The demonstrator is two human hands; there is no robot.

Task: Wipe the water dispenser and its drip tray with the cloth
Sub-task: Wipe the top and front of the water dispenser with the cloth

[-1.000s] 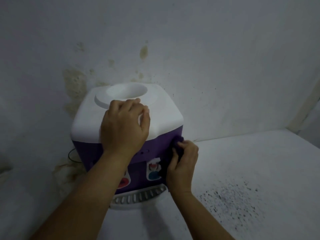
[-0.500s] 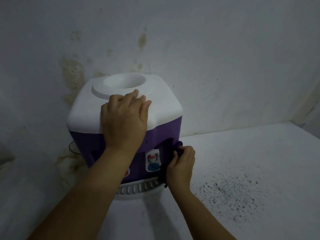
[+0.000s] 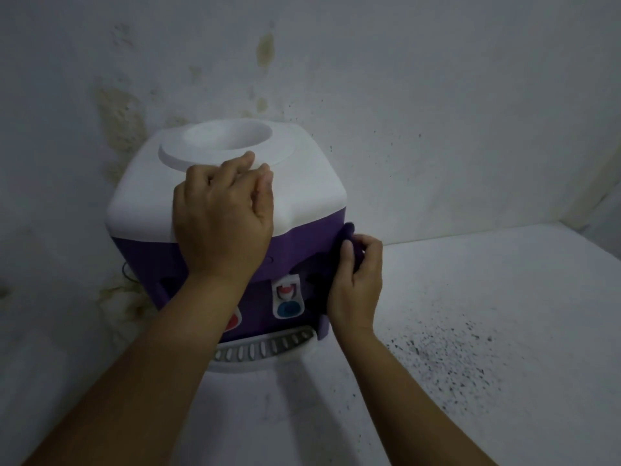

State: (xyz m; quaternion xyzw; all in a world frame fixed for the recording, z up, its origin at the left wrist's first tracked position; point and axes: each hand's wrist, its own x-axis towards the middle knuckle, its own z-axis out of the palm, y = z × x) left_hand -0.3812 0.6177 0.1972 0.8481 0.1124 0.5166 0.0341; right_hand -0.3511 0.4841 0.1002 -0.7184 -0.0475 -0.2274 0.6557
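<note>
A small water dispenser with a white top and purple body stands on a white surface against the wall. Its white drip tray with a grey slotted grate juts out at the bottom front. My left hand lies palm down on the white top, fingers curled at the rim of the bottle well. My right hand presses a dark purple cloth against the dispenser's front right corner. A red tap is half hidden by my left forearm; the blue tap shows fully.
The stained, peeling wall stands right behind the dispenser. A thin dark cable loops out at its left rear. Black specks are scattered over the white surface to the right. A corner of walls closes the far right.
My right hand with the cloth slid down the front right corner and has come back up a little. My left hand stayed on the top. The view shifted slightly.
</note>
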